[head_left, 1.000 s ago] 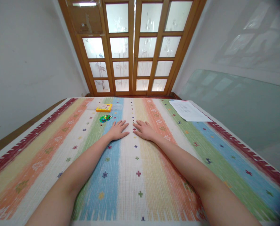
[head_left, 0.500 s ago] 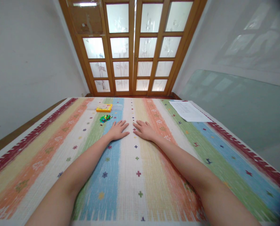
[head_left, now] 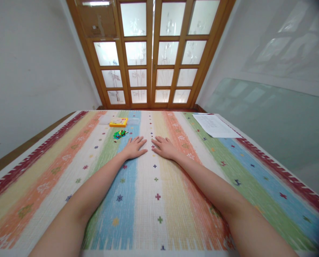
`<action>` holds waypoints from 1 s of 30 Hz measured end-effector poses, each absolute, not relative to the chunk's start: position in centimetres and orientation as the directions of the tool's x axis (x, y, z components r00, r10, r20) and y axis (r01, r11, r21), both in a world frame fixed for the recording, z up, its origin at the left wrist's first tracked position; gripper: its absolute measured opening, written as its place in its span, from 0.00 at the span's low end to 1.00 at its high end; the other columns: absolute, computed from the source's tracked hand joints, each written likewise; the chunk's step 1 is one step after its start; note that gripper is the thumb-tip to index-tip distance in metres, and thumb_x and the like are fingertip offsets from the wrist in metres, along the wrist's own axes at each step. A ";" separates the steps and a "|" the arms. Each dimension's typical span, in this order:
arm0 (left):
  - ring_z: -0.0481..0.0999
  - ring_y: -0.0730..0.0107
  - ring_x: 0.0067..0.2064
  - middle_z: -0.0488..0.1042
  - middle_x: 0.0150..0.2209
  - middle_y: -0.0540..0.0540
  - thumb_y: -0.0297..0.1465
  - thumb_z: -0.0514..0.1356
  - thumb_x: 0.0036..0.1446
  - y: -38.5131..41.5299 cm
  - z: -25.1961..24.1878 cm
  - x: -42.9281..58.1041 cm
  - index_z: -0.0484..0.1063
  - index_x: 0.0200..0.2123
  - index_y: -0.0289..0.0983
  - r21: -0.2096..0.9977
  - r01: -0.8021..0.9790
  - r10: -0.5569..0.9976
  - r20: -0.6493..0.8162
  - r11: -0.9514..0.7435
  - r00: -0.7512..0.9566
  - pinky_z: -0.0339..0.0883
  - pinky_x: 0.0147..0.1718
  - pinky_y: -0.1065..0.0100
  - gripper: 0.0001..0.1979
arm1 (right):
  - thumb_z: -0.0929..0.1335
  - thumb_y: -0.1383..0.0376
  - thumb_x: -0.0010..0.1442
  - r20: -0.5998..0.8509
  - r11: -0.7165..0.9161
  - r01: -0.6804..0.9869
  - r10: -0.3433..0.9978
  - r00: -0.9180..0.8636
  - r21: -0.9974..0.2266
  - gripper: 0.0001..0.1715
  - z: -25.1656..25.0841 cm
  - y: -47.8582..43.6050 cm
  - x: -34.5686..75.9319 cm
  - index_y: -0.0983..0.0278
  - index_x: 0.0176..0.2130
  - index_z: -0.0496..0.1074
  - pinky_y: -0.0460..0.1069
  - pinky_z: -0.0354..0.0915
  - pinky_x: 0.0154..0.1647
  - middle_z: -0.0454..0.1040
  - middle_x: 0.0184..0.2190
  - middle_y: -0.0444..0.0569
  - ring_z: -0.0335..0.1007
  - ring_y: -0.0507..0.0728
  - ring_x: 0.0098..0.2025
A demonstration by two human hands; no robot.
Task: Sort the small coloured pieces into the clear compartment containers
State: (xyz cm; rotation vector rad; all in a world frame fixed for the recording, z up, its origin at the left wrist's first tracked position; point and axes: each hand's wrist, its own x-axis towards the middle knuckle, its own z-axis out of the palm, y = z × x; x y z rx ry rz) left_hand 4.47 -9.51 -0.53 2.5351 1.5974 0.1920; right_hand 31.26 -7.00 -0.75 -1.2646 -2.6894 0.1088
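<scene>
Left hand (head_left: 135,147), right hand (head_left: 164,147): palms down, empty, fingers apart | toy bricks (head_left: 120,134): small heap on counter (head_left: 148,214), just beyond left hand, near yellow box (head_left: 118,123) | handling: tiny pieces, best pinched lightly, one at a time

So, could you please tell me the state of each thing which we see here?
Left hand: open, palm down, holding nothing
Right hand: open, palm down, holding nothing
Small colourful pieces: heaped together
Yellow box: lying flat; open or closed unclear
Paper: unfolded
Tablecloth: spread out
</scene>
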 end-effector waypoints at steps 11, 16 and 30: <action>0.45 0.47 0.78 0.47 0.78 0.43 0.57 0.49 0.68 -9.5 -0.5 4.5 0.55 0.75 0.48 0.180 0.887 0.904 0.026 -0.425 0.428 0.37 0.73 0.38 0.38 | 0.57 0.42 0.74 0.133 0.640 0.754 0.768 -0.626 -0.146 0.38 -0.8 -7.0 31.2 0.54 0.73 0.60 0.65 0.46 0.73 0.56 0.75 0.56 0.50 0.66 0.75; 0.46 0.47 0.78 0.47 0.78 0.43 0.57 0.49 0.69 -9.5 -0.5 4.4 0.55 0.75 0.47 0.182 0.885 0.902 0.032 -0.430 0.431 0.37 0.73 0.38 0.38 | 0.56 0.41 0.74 0.120 0.644 0.750 0.765 -0.633 -0.150 0.39 -1.0 -6.8 31.4 0.54 0.74 0.59 0.67 0.45 0.74 0.54 0.75 0.56 0.48 0.67 0.76; 0.45 0.48 0.78 0.47 0.78 0.43 0.57 0.49 0.68 -9.6 -0.4 4.3 0.55 0.75 0.47 0.179 0.866 0.883 0.031 -0.466 0.468 0.37 0.73 0.40 0.39 | 0.56 0.40 0.74 0.113 0.667 0.730 0.745 -0.658 -0.147 0.40 -0.7 -6.8 31.5 0.55 0.74 0.59 0.66 0.45 0.74 0.52 0.76 0.56 0.48 0.67 0.76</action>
